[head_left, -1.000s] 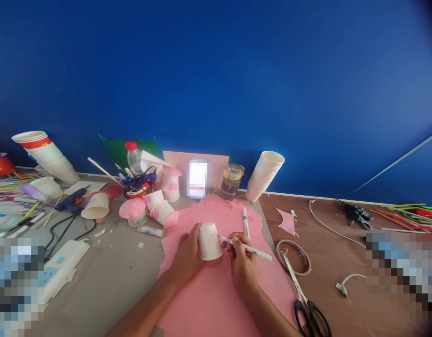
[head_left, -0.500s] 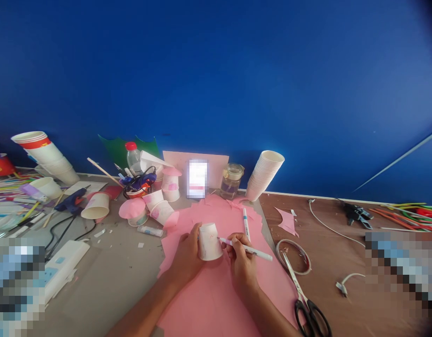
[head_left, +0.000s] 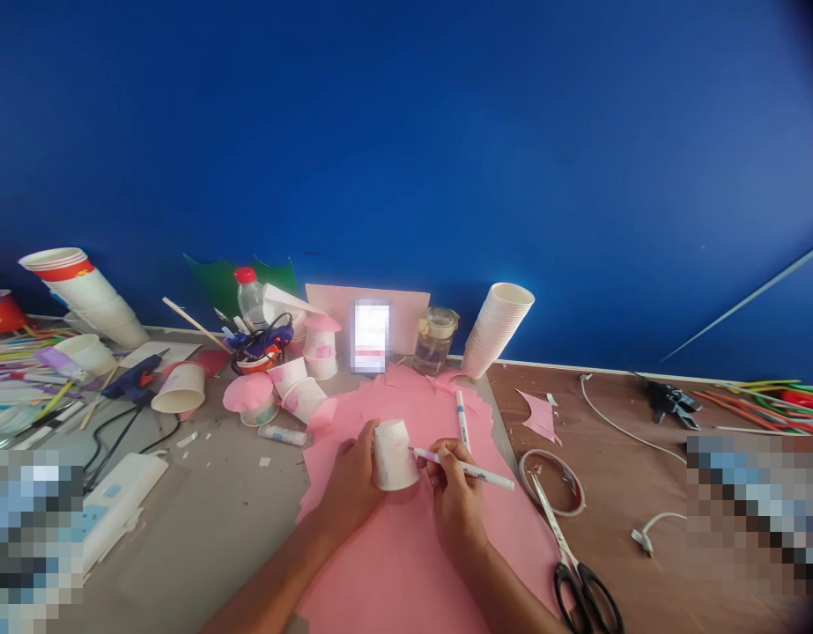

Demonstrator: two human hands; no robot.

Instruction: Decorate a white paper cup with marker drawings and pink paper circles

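My left hand (head_left: 350, 475) grips an upside-down white paper cup (head_left: 394, 454) above a sheet of pink paper (head_left: 406, 563). My right hand (head_left: 455, 493) holds a white marker pen (head_left: 465, 469) like a writing tool, with its tip at the cup's side. Faint pink marks show on the cup wall. A second white marker (head_left: 462, 421) lies on the pink paper just beyond my right hand. My fingers hide part of the cup.
Scissors (head_left: 578, 572) and a tape roll (head_left: 551, 482) lie to the right of the paper. Beyond it stand a tall stack of paper cups (head_left: 495, 330), a glass jar (head_left: 436, 342) and pink-topped cups (head_left: 249, 396). A glue gun (head_left: 134, 379) and a power strip (head_left: 119, 502) lie left.
Both hands keep almost the same pose, and the pen tip stays at the cup's side. The pen has shifted only slightly.
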